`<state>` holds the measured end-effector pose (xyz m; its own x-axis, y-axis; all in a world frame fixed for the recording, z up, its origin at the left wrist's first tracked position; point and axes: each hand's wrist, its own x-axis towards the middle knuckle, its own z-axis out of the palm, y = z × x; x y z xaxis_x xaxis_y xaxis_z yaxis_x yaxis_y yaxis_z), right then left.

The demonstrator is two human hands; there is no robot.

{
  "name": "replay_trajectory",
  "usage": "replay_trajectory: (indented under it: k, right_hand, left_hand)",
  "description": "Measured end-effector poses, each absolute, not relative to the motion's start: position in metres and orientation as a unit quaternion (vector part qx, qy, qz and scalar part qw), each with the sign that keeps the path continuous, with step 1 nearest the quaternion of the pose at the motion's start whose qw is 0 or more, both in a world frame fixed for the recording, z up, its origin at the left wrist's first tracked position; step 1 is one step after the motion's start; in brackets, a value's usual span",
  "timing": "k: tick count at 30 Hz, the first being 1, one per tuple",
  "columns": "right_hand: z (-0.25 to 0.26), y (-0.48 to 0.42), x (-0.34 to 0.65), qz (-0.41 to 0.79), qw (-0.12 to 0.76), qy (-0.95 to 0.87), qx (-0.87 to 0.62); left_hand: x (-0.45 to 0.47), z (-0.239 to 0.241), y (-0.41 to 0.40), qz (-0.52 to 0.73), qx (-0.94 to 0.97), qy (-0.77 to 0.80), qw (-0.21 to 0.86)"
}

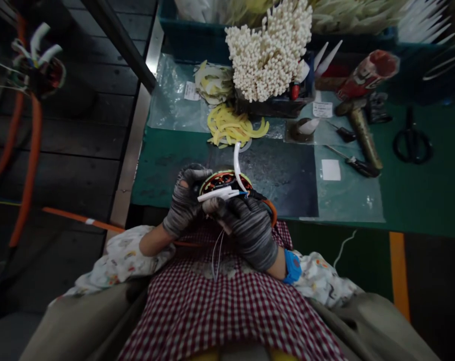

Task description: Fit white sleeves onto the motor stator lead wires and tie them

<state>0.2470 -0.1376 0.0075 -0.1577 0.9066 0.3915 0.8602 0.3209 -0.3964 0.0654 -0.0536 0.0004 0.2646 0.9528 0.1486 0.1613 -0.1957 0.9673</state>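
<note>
while the left hand (pixel 188 198), in a grey striped knitted glove, curls around the near-left side of a round ring-shaped part with reddish windings and a yellow-green rim (pixel 220 175), the right hand (pixel 247 228), gloved alike, bends its fingers in close at the right side, by the slim white tubes (pixel 219 194) and a thin blue wire (pixel 243 193). both hands are partly closed; whether the right fingers pinch a tube or the wire, i cannot tell. the ring-shaped part is at the near edge of the green work table (pixel 167 165), in front of the checked red-and-white apron (pixel 227 311); whether it touches the table is hidden.

the work looks partway along: a curved white tube (pixel 236 163) stands up from the ring and an orange sleeve (pixel 271 210) leads off its right side. what seems left is the wiring, since the blue wire shows beside the tubes and loose white strands (pixel 217 258) hang below, apparently untied or untrimmed.
</note>
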Motion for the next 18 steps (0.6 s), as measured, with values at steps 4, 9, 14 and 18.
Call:
replay_trajectory:
  k: [4, 9, 14, 18]
  right_hand:
    - [0.012, -0.140, 0.247, -0.001, 0.249, -0.781, -0.572]
    - [0.006, -0.142, 0.244, -0.031, 0.283, -0.781, -0.556]
    - [0.006, -0.152, 0.257, 0.059, 0.397, -0.741, -0.539]
    - [0.002, -0.158, 0.279, -0.024, 0.374, -0.729, -0.573]
  left_hand:
    - [0.052, -0.013, -0.054, 0.429, 0.695, 0.352, 0.458]
    - [0.035, -0.032, -0.058, 0.422, 0.724, 0.319, 0.442]
    - [0.043, -0.035, -0.064, 0.406, 0.733, 0.351, 0.417]
    - [0.063, -0.031, -0.069, 0.392, 0.770, 0.360, 0.351]
